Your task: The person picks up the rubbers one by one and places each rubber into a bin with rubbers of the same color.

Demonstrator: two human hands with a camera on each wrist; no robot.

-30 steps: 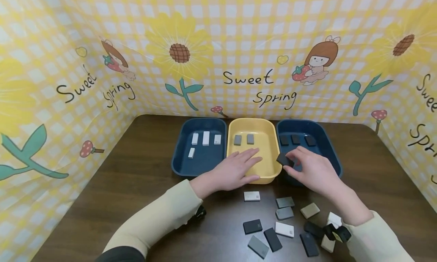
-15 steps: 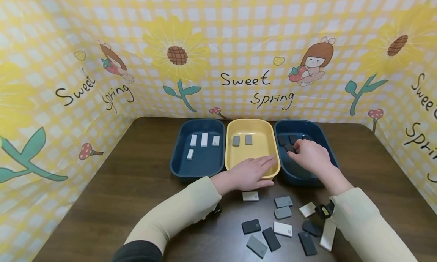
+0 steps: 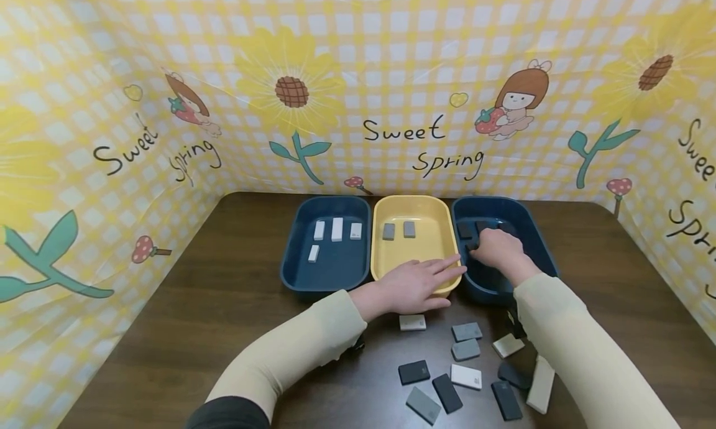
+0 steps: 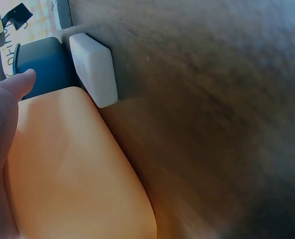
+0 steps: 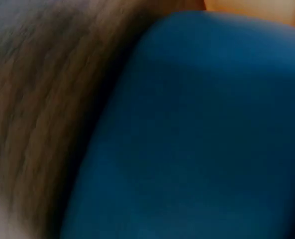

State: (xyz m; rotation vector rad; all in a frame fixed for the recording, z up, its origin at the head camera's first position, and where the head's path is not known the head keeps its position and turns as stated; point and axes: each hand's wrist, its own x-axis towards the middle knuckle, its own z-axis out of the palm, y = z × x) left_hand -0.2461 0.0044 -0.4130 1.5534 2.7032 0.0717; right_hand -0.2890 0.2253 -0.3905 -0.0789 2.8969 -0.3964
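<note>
In the head view my right hand (image 3: 500,250) reaches down into the right blue tray (image 3: 539,249). Its fingertips pinch a small black rectangular block (image 3: 472,246), mostly hidden by the hand. Other black blocks, one of them a black block (image 3: 464,230), lie behind it in that tray. My left hand (image 3: 411,286) lies flat with straight fingers over the front right rim of the yellow tray (image 3: 386,264); its fingertips reach towards the right blue tray. Two grey blocks (image 3: 409,229) sit inside the yellow tray. The right wrist view shows only the blue tray's outer wall (image 5: 187,124).
A left blue tray (image 3: 335,276) holds several white blocks (image 3: 337,229). In front of the trays, white, grey, black and beige blocks are scattered, including a white block (image 3: 412,322), a grey block (image 3: 423,405) and a black block (image 3: 506,400). A patterned cloth (image 3: 335,137) hangs behind the table.
My right hand has carried the black block from above the yellow tray's right rim down into the right blue tray. My left hand has slid right along the yellow tray's front.
</note>
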